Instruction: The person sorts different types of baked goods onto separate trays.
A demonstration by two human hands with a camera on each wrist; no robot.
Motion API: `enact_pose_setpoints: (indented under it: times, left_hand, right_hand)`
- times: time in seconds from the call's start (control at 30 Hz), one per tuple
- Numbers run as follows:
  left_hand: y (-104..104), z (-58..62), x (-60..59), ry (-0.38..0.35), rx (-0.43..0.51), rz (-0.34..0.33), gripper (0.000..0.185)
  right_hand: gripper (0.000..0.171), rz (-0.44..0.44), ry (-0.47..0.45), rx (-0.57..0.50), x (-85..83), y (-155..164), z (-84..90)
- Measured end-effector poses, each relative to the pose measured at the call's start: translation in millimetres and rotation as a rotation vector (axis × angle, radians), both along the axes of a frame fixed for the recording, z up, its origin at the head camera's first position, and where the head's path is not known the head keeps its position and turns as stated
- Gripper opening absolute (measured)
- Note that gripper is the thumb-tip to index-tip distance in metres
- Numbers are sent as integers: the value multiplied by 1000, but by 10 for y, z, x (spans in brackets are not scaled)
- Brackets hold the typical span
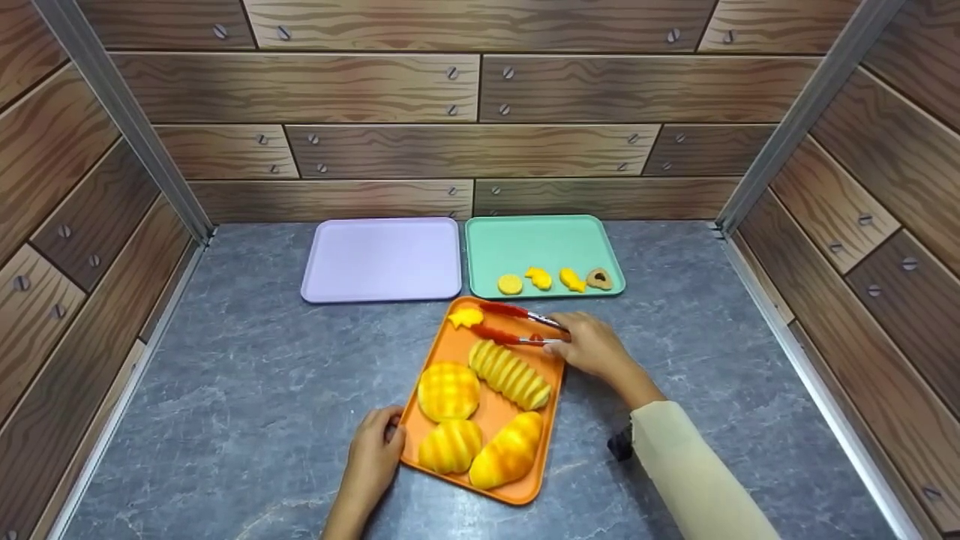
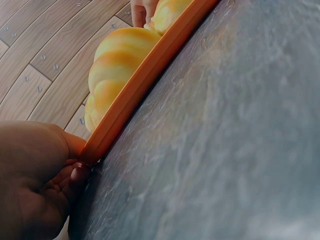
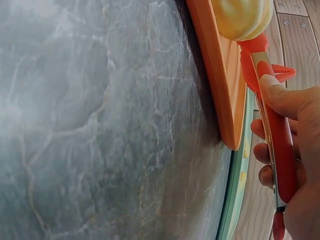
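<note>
My right hand (image 1: 596,345) grips red-and-silver tongs (image 3: 277,135) above the far end of an orange tray (image 1: 487,409). The tongs' red arms stand apart, their tips beside a small yellow cookie (image 1: 466,318) in the tray's far left corner. On the near left, my left hand (image 1: 373,448) pinches the tray's rim between thumb and fingers. The tray bears a round checked bun (image 1: 448,392), a ridged long loaf (image 1: 510,373), a short striped roll (image 1: 451,446) and a longer golden roll (image 1: 508,451).
Behind the orange tray lie a bare lilac tray (image 1: 382,260) and a green tray (image 1: 541,247). Several small cookies, among them a round one (image 1: 510,284) and a brown one (image 1: 598,278), line the green tray's near edge. Wood-patterned walls (image 1: 382,90) enclose the grey marbled table (image 1: 247,420).
</note>
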State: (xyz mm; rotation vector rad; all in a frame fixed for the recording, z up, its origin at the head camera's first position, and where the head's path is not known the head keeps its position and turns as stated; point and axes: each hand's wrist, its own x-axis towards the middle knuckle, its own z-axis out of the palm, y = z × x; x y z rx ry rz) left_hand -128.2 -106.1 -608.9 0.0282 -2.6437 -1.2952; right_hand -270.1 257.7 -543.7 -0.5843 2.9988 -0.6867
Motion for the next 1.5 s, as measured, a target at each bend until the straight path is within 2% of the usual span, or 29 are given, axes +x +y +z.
enact_pose_setpoints:
  times: [0.23,0.47,0.73,0.97,1.23,1.5]
  left_hand:
    - [-3,-5,-5,-10,3,-7,21]
    - [5,4,2,-8,5,5,21]
    - [12,14,-2,-47,4,-2,22]
    - [-3,2,-7,-39,10,-2,21]
    - [-8,14,-1,-39,10,-7,21]
    - [1,-7,4,17,7,5,21]
  right_hand:
    - [58,19,-22,38,-16,-10,23]
    - [50,33,38,54,-6,-27,15]
    - [52,19,47,0,64,41,-34]
    - [50,4,95,-66,75,108,-19]
    - [52,-116,119,-121,46,231,-1]
    - [53,-241,108,-175,-22,291,26]
